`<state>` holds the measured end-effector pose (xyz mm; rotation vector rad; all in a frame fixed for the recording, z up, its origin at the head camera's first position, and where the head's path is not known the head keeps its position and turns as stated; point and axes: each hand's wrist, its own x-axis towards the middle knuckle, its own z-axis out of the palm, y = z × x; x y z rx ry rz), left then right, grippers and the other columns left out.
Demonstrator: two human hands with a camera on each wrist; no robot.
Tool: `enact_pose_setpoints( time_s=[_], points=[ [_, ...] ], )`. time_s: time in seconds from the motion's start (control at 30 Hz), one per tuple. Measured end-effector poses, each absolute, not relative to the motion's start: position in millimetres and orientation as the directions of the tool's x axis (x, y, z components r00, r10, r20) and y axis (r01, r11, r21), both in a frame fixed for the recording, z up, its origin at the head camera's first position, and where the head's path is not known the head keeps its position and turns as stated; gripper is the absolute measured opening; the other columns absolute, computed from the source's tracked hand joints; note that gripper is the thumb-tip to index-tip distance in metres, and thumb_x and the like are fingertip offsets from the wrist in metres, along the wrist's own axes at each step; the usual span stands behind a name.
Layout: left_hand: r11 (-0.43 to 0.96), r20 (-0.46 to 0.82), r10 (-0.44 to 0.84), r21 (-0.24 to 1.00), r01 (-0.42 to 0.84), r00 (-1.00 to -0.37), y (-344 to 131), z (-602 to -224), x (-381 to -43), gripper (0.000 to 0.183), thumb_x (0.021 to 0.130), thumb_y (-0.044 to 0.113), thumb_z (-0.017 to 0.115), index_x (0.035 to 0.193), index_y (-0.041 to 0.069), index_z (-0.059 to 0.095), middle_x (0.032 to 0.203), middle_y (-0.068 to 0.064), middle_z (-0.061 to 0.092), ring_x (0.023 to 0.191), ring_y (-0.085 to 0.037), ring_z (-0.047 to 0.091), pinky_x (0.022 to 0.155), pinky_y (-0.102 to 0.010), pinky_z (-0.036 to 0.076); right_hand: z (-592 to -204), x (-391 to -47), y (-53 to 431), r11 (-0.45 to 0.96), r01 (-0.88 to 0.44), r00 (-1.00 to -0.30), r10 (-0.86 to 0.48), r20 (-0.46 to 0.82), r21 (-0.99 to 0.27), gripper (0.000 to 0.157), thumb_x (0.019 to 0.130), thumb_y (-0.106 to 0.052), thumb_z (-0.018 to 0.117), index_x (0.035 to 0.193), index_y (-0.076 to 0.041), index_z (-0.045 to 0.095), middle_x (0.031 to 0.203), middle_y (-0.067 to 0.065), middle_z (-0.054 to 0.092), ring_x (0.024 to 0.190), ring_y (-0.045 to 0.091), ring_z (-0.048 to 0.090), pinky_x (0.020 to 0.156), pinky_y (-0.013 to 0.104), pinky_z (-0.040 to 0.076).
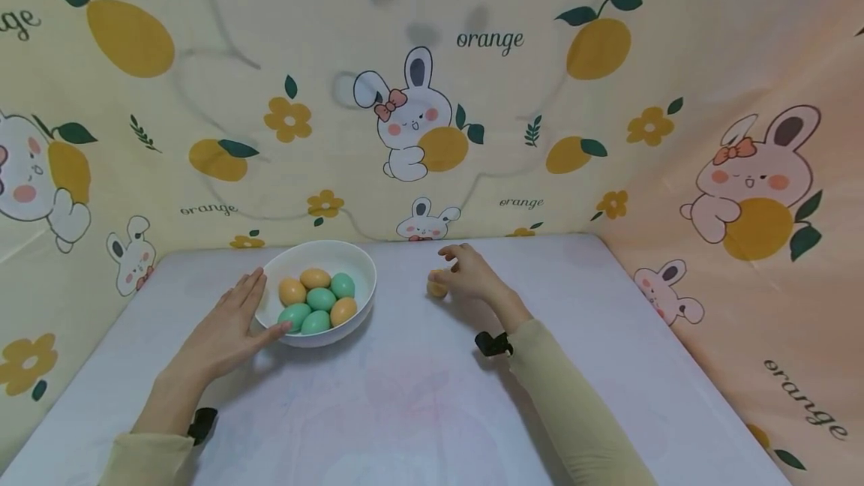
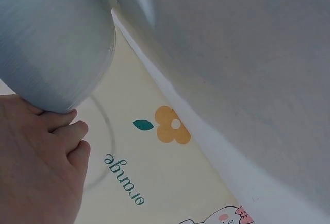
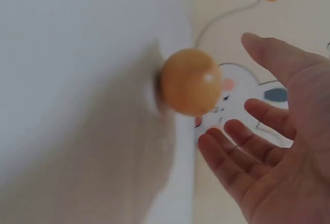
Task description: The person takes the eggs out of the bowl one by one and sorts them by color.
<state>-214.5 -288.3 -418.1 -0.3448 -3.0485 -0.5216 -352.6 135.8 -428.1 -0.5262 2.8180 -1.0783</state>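
A white bowl stands on the table at centre left in the head view, with several green and orange-yellow eggs in it. My left hand rests against the bowl's left side, its fingers straight along the outside and the thumb across the near rim. In the left wrist view those fingers touch the bowl's outer wall. A single orange-yellow egg lies on the table right of the bowl. Beside it is my right hand, thumb and fingers spread apart, with a gap to the egg in the right wrist view.
The pale table ends at the back against a cloth printed with rabbits and oranges. The cloth also hangs along both sides. A small black device is worn on the right wrist, and another on the left.
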Motion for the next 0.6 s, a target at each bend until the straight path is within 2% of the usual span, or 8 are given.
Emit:
enact_pose_setpoints(
  time_s=[0.17,0.37,0.5,0.6],
  points=[
    [0.920,0.065,0.209,0.325,0.219,-0.976,-291.0,-419.9,-214.4,0.111,0.097,0.072,0.052,0.162,-0.008,0.010,0.172,-0.026,0.007,0.157,-0.048,0.008,0.125,-0.066,0.015,-411.4,-350.8,119.7,0.659,-0.367,-0.917,-0.375,0.136,-0.657,0.058,0.096,-0.039,0.076,0.141,-0.006,0.060,0.136,0.015,0.059,0.115,0.029,0.060,0.094,0.041,0.056],
    [0.913,0.076,0.219,0.336,0.232,-0.973,-290.1,-421.7,-218.0,0.111,0.097,0.072,0.053,0.163,-0.007,0.011,0.171,-0.027,0.009,0.157,-0.048,0.008,0.125,-0.066,0.014,-393.3,-345.6,93.1,0.609,-0.483,-0.866,-0.442,0.236,-0.630,0.044,0.097,-0.031,0.076,0.133,-0.008,0.066,0.127,0.008,0.063,0.108,0.024,0.064,0.092,0.036,0.058],
    [0.912,0.088,0.220,0.334,0.237,-0.972,-289.5,-422.0,-218.4,0.110,0.097,0.071,0.053,0.163,-0.007,0.012,0.171,-0.027,0.011,0.157,-0.049,0.010,0.125,-0.066,0.015,-382.5,-337.7,71.3,0.579,-0.540,-0.826,-0.506,0.249,-0.611,0.043,0.098,-0.028,0.076,0.134,-0.007,0.065,0.124,0.007,0.065,0.107,0.024,0.065,0.092,0.033,0.058],
    [0.917,0.087,0.210,0.327,0.227,-0.974,-290.7,-422.0,-217.0,0.110,0.097,0.071,0.053,0.163,-0.007,0.013,0.171,-0.026,0.011,0.157,-0.048,0.010,0.126,-0.065,0.015,-375.5,-329.9,54.3,0.545,-0.566,-0.793,-0.564,0.229,-0.618,0.045,0.098,-0.026,0.075,0.137,-0.005,0.063,0.127,0.009,0.065,0.109,0.024,0.065,0.092,0.031,0.058]
  ],
)
